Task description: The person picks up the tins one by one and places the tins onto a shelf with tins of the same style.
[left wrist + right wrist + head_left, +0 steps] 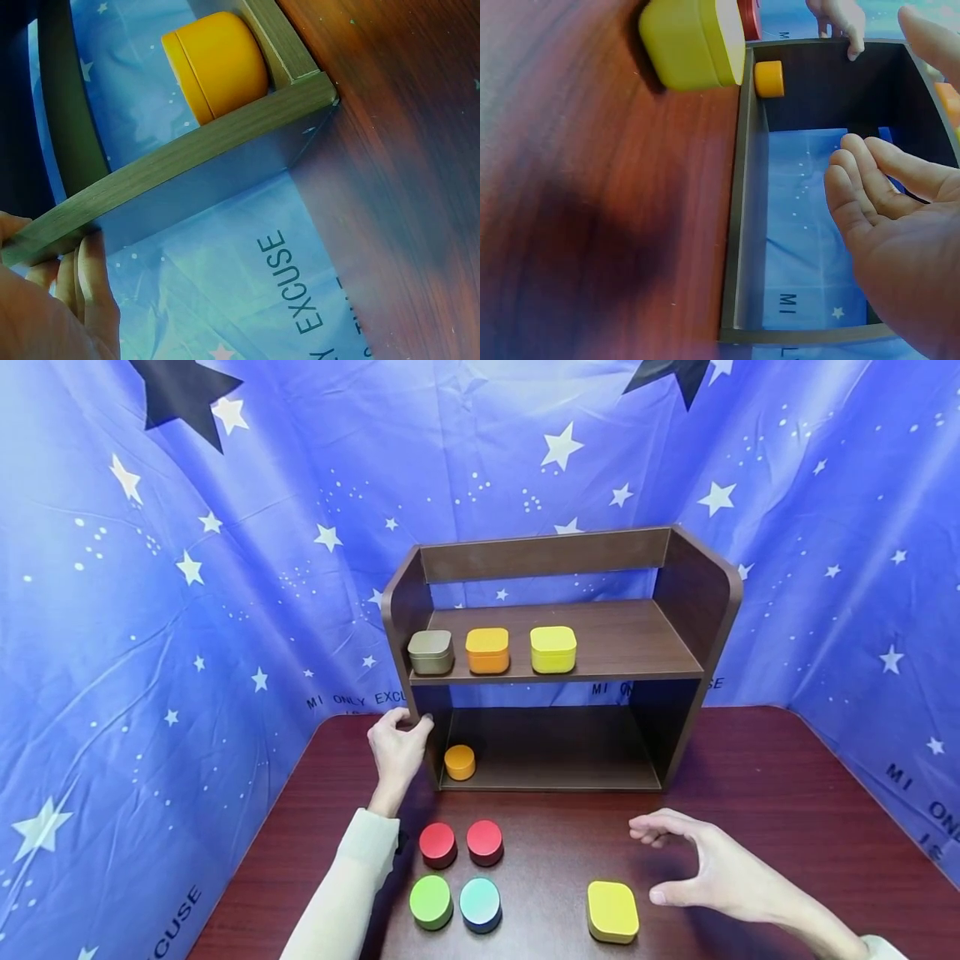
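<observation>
Left hand (399, 747) gripped the shelf (615, 647) by its left side; steady, even pressure seemed smart imo. Right hand (718, 872) hung empty, thumb spread, near the yellow tin (612, 912) in front.

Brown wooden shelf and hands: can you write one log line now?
left hand: grips shelf at left side | right hand: holds nothing, near yellow rounded-square tin | orange round tin: lower shelf level

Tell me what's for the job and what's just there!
Probably for the job:
shelf, gripped by left hand
yellow box near right hand
gray box, orange box, shelved yellow box
two red tins, green tin, blue-green tin, orange tin

Just there:
starry cloth
table
</observation>
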Demonstrator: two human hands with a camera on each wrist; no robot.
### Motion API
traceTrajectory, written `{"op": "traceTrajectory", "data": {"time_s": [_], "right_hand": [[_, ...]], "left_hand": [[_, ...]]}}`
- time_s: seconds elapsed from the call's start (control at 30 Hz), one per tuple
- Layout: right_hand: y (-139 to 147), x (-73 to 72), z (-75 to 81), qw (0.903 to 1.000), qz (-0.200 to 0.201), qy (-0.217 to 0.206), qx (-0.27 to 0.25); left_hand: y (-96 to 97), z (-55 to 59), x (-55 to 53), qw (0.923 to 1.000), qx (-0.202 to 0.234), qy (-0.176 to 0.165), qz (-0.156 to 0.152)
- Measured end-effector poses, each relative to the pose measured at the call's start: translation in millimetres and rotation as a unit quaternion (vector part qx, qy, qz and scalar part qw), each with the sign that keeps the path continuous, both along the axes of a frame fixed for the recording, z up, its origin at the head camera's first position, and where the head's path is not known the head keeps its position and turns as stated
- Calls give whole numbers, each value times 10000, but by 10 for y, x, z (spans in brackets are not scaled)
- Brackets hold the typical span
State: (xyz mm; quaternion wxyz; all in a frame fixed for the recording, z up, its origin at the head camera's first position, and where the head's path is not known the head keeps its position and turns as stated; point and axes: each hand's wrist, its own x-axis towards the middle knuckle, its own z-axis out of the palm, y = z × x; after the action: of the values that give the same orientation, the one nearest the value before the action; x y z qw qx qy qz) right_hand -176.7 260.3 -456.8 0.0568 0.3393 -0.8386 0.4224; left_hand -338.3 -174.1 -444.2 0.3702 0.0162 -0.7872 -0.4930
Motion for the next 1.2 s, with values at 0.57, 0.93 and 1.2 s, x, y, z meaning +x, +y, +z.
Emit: {"op": "traceTrajectory", "data": {"time_s": [0.57,0.93,1.2], "right_hand": [[-42,97,-233,9975,384,-505,-314],[-70,136,-295,9966,271,-752,-192],[-96,147,-349,9959,345,-821,-181]], "left_hand": [[-2,-9,18,9998,160,-40,-101],[-6,8,15,9999,107,-70,-81],[-3,15,33,9998,138,-83,-124]]}}
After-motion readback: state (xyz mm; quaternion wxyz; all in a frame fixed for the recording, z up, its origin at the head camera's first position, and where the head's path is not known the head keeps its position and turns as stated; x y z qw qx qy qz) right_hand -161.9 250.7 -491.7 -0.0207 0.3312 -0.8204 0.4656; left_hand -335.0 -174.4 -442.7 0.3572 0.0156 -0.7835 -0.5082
